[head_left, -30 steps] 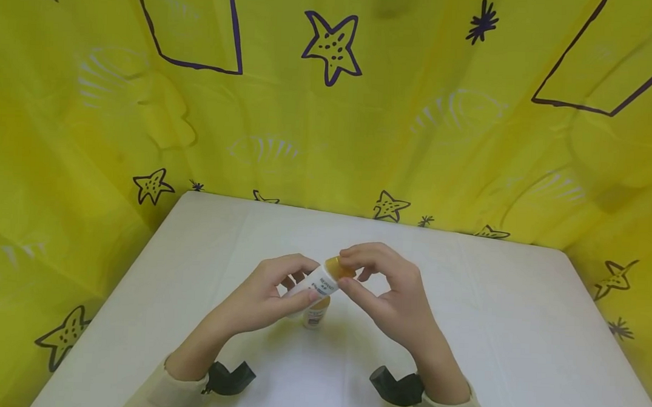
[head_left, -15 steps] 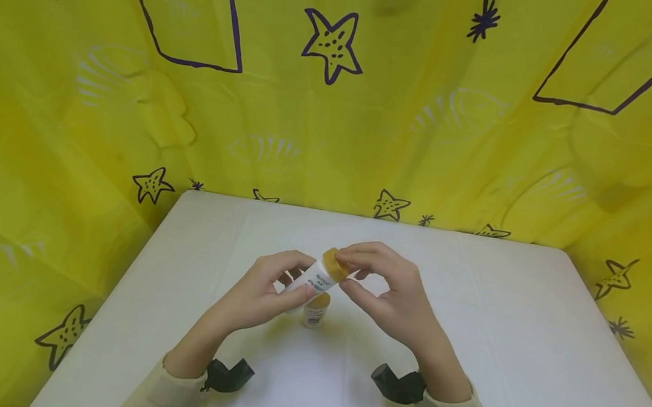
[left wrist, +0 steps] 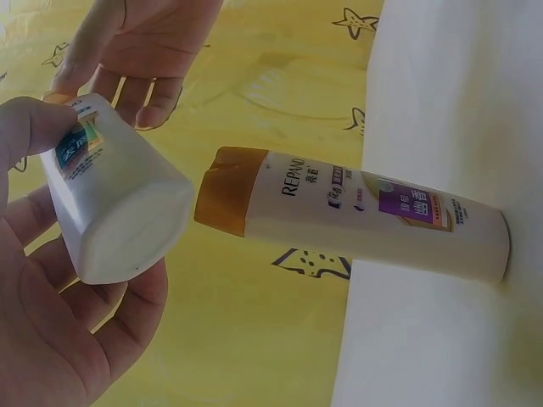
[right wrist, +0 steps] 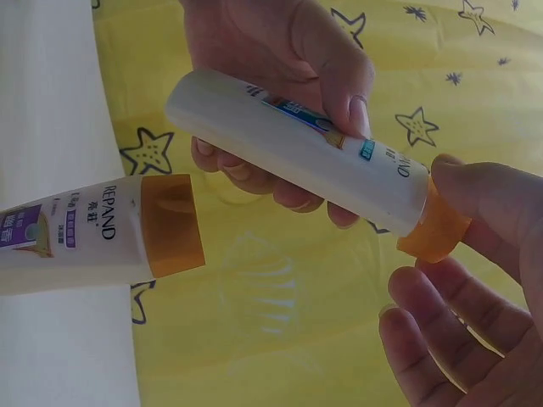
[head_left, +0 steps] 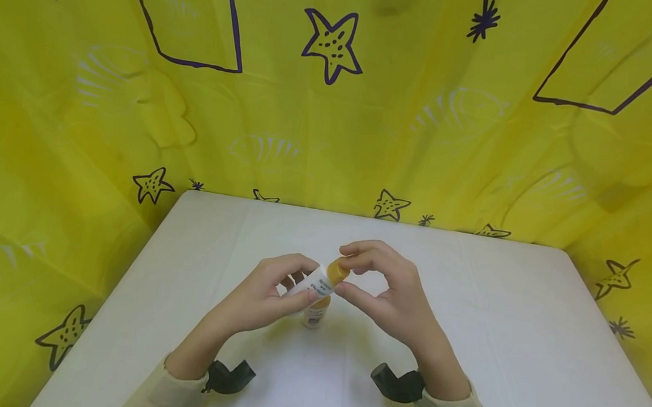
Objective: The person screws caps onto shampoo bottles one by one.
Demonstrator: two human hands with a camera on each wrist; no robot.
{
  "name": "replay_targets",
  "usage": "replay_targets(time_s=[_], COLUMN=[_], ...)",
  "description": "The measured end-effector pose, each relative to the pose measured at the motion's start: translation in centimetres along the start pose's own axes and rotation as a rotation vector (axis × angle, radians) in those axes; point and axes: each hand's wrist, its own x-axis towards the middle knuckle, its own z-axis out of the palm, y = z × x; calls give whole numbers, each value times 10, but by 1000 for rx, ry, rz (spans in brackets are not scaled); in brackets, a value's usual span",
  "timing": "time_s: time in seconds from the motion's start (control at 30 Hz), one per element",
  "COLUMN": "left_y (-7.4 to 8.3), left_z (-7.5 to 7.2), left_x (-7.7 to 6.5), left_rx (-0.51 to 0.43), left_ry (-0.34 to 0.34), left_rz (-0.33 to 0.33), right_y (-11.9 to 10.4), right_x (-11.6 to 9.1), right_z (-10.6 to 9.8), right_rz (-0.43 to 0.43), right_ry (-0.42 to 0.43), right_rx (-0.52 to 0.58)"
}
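Note:
My left hand grips a white shampoo bottle with a blue-green label, tilted so that its orange cap points up and to the right in the head view. The thumb and fingers of my right hand pinch that cap, which is fitted on the bottle's neck end. In the right wrist view the other fingers are spread below it. A second white bottle with an orange cap and a purple label stands upright on the table, below and behind the held one in the head view.
The white table extends on both sides of the hands. A yellow curtain printed with stars and fish hangs beyond it. Black wrist mounts jut inward from both sleeves.
The held bottle and cap turned slightly, so the cap showed broadside half a second ago, and then turned back. My right fingers shifted on the cap. The standing bottle has stayed put.

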Motion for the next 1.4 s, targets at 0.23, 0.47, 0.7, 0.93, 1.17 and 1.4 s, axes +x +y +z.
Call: replay_targets(time_s=[0.23, 0.47, 0.7, 0.93, 1.17, 1.4], left_y=[0, -1, -1, -4, -6, -5], left_z=[0, -3, -7, -8, -8, -7], left_x=[0, 1, 0, 1, 2, 2], left_rx=[25, 51, 74, 72, 78, 82], left_ry=[6, 32, 47, 55, 48, 45], left_rz=[-9, -5, -11, -7, -15, -16], right_y=[2, 3, 6, 8, 9, 11], right_x=[0, 0, 0, 1, 1, 1], right_z=[2, 2, 3, 4, 5, 6], right_rz=[13, 5, -13, -20, 0, -2], right_ry=[-6, -9, -14, -13, -13, 1], right_rx=[29, 45, 35, 12, 11, 0])
